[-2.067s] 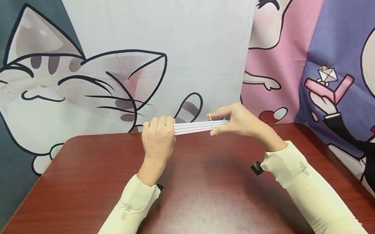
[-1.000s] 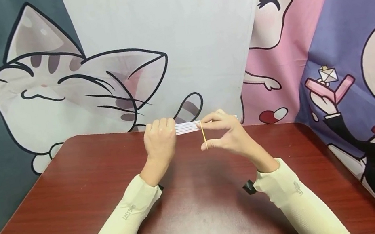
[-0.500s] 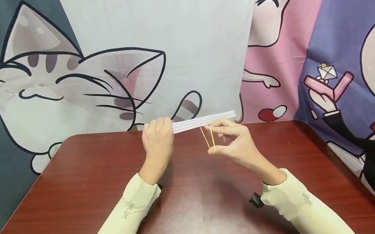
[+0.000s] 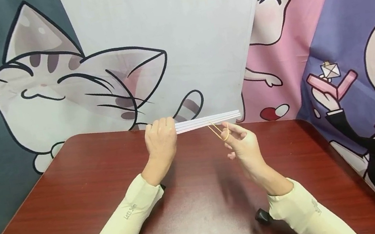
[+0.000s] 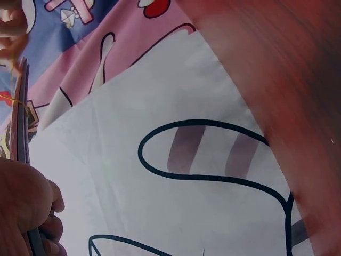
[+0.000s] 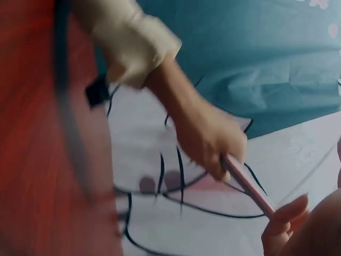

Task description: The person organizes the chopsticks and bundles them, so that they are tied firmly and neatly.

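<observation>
A narrow bundle of long, thin white strips (image 4: 196, 123) lies level above the far edge of the table, its kind not clear. My left hand (image 4: 161, 139) grips the bundle's left end, fingers curled round it. A yellow rubber band (image 4: 215, 132) loops round the bundle near its middle and is drawn out down to the right. Below the bundle's right part, my right hand (image 4: 245, 148) pinches the stretched loop between thumb and finger. In the right wrist view the bundle (image 6: 250, 189) looks pinkish and runs between the left hand (image 6: 213, 136) and the right fingers.
The brown wooden table (image 4: 194, 206) stretches out below both arms. Behind it hangs a cartoon-printed cloth (image 4: 205, 40) with a striped cat and figures. A small black device (image 4: 262, 217) is at the right cuff.
My right hand has left the bundle's right end and moved lower, now pulling the rubber band out below. The bundle's right end has come into full view. My left hand stays nearly still.
</observation>
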Motion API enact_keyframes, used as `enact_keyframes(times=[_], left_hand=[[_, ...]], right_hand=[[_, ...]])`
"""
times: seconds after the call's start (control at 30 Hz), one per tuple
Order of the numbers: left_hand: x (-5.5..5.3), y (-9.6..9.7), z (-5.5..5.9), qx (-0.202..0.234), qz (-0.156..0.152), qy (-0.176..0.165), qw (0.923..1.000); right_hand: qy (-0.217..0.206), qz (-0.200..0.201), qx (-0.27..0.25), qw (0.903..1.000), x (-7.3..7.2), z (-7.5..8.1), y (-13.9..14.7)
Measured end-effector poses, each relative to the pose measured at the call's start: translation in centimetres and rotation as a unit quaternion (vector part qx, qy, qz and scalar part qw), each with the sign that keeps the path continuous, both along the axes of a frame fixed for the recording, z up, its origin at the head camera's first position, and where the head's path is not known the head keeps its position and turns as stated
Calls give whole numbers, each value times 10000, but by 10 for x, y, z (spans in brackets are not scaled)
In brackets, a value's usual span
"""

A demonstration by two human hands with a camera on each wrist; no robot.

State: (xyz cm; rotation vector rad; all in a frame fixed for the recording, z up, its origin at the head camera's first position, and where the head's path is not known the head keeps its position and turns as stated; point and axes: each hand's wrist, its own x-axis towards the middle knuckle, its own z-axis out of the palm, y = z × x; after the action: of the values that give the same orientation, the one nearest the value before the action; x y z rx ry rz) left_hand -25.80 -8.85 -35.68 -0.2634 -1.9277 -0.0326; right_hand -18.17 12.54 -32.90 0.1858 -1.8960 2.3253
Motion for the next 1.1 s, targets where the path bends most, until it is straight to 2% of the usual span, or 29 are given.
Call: enact_keyframes(times=[0.1, 0.2, 0.37, 0.6, 0.73, 0.87, 1.1], left_hand=[[0, 2, 1, 4, -9, 91, 10000], [1, 3, 0, -7, -48, 130, 9999], [2, 5, -1, -29, -93, 14, 10000], [2, 6, -2, 15, -172, 59, 9998], [2, 7, -2, 19, -185, 36, 9998], [1, 7, -1, 6, -210, 141, 9997], [2, 4, 2, -61, -186, 209, 9996]], right_hand=[[-416, -99, -662, 9969, 0, 2, -4], [-567, -311, -1088, 9920, -1, 4, -7], [-419, -744, -1490, 9851, -7, 5, -12], [59, -1199, -1856, 9753, -16, 2, -14], [142, -1403, -2029, 9690, -20, 2, -11], [95, -1217, -1983, 9725, -23, 4, -5], [92, -212, -1843, 9826, -34, 3, 11]])
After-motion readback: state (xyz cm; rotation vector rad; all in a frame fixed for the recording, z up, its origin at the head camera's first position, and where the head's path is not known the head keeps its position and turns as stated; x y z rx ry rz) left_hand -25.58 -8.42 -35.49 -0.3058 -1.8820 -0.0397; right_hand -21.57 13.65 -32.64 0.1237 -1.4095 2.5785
